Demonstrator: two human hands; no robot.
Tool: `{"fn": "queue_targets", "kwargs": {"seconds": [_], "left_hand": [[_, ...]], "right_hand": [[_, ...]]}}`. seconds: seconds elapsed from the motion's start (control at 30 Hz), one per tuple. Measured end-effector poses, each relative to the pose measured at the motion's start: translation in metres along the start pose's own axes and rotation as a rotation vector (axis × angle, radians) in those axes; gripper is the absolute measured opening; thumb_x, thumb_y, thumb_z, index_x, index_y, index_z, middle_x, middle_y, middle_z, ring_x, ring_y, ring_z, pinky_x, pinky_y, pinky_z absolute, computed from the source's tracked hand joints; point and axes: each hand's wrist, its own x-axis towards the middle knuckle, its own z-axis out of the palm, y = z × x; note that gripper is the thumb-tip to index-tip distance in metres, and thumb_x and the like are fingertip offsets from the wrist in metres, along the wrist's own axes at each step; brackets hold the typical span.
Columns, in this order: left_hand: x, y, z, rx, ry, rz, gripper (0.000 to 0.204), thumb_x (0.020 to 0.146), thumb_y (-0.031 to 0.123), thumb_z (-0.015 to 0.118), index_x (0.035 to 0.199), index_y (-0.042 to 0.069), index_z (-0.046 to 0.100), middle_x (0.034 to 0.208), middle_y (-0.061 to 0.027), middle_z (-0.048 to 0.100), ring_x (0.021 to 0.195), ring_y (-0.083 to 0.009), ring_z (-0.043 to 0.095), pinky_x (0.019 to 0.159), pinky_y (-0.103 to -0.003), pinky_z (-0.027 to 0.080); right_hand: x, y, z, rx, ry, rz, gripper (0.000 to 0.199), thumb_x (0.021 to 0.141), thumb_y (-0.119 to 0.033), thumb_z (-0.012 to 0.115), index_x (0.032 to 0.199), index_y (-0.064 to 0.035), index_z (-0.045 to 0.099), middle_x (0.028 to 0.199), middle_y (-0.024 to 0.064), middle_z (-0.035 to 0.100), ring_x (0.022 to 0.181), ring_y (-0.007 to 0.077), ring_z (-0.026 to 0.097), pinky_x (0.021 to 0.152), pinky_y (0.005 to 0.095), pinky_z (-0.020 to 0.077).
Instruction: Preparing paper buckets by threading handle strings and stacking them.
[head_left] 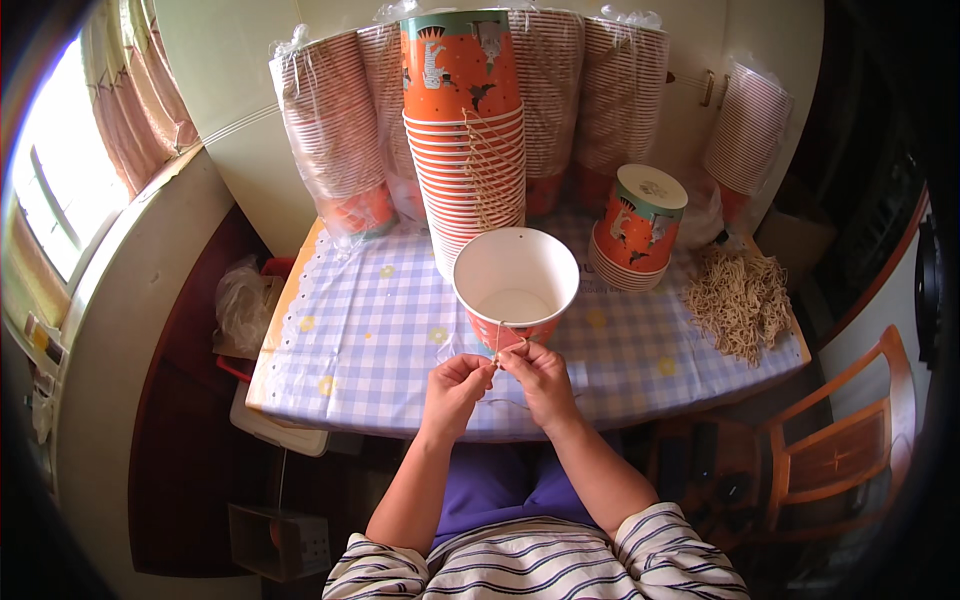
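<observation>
With left fingers and right fingers clamped in pinches on thin beige twine, keep the pull light and even, lest the open, white-lined orange paper bucket just ahead at twelve o'clock slide across the blue-and-white-checked, cloth-covered desk.

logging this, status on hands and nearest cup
Left hand and right hand pinching string at near side of paper cup. Cup upright. Tall cup stack close behind.

No words or numbers can be read. Faint marks resembling lettering stand on the checked tablecloth, right of the frame's centre, just below the short stack of orange tubs, too small to make out.
</observation>
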Motion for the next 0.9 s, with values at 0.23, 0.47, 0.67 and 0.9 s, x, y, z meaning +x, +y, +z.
{"fn": "queue_targets", "kwargs": {"seconds": [0.23,0.47,0.67,0.9], "left_hand": [[0.000,-0.002,0.000,0.001,0.012,0.015,0.009,0.086,0.009,0.063,0.085,0.000,0.063,0.070,-0.0004,0.059,0.060,-0.0038,0.049,0.051,-0.017,0.036],[0.001,-0.003,0.001,-0.012,0.020,0.032,0.009,0.086,0.009,0.062,0.085,0.000,0.062,0.070,0.0003,0.058,0.060,-0.0040,0.049,0.052,-0.018,0.036],[0.000,-0.004,-0.001,-0.001,0.007,0.048,0.009,0.086,0.009,0.063,0.085,0.000,0.062,0.070,0.0008,0.057,0.060,-0.0037,0.048,0.052,-0.018,0.036],[-0.001,-0.003,0.002,0.029,0.011,0.058,0.009,0.086,0.009,0.063,0.086,0.000,0.062,0.069,0.0016,0.057,0.059,-0.0033,0.047,0.052,-0.017,0.035]], "right_hand": [[0.001,0.003,0.000,-0.004,0.017,-0.001,0.015,0.088,-0.016,0.062,0.083,-0.0021,0.065,0.074,-0.0025,0.062,0.068,0.0022,0.051,0.064,0.0201,0.0421],[0.001,0.008,-0.003,-0.022,0.042,-0.006,0.017,0.089,-0.018,0.062,0.085,-0.0019,0.065,0.074,-0.0030,0.062,0.068,0.0021,0.051,0.063,0.0197,0.0419],[0.002,0.007,-0.001,-0.042,0.055,-0.033,0.019,0.089,-0.019,0.063,0.084,-0.0013,0.066,0.073,-0.0032,0.061,0.066,0.0019,0.050,0.061,0.0197,0.0417],[0.002,0.011,-0.003,-0.085,0.071,-0.065,0.017,0.088,-0.018,0.063,0.083,-0.0017,0.065,0.070,-0.0041,0.059,0.063,0.0017,0.047,0.057,0.0200,0.0398]]}}
